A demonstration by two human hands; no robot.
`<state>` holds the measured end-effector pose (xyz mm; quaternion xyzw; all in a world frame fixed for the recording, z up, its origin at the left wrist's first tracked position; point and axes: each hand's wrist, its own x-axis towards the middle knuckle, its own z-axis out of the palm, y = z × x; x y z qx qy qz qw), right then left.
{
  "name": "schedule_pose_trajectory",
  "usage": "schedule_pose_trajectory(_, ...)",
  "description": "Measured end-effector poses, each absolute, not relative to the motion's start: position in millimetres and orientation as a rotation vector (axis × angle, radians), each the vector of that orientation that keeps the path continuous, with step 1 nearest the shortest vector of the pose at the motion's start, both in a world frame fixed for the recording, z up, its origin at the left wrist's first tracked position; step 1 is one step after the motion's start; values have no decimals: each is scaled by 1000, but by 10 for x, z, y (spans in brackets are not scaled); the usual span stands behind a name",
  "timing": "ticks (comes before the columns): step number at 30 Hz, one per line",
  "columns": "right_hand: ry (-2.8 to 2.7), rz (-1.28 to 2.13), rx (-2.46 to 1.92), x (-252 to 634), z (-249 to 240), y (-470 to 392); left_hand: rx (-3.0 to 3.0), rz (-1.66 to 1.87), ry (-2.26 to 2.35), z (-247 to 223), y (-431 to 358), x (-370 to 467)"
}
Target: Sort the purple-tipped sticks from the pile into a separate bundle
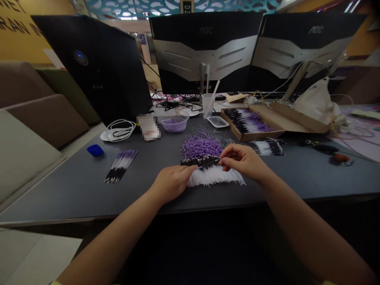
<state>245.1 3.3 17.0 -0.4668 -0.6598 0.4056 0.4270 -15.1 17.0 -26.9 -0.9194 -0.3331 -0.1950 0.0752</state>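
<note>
Between my two hands, a thin black-and-white stick [208,162] is held nearly level. My left hand [175,180] is closed on its left end, thumb and forefinger pressed together. At the right end my right hand [239,160] pinches with thumb and forefinger; whatever tiny part lies in that pinch is hidden. Under the hands lies a wide row of similar black-and-white sticks [215,177], white ends toward me. Just beyond it is a heap of short purple tubes [200,145], with clear thin pieces [224,138] scattered at its right side.
Left stand a bundle of purple-tipped sticks [121,165] and a blue cap [95,150]. Behind are a plastic tub [175,122], a white tray [218,122], a cup [207,106] and an open cardboard box [261,133] of sticks. Monitors [204,51] and a computer case [95,67] border the back.
</note>
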Motion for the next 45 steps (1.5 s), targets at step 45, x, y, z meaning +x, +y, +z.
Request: schedule_pose_trajectory(45, -2175, 1095, -1135, 2205, 181, -175, -2588, -2460, -1891, 260, 433, -515)
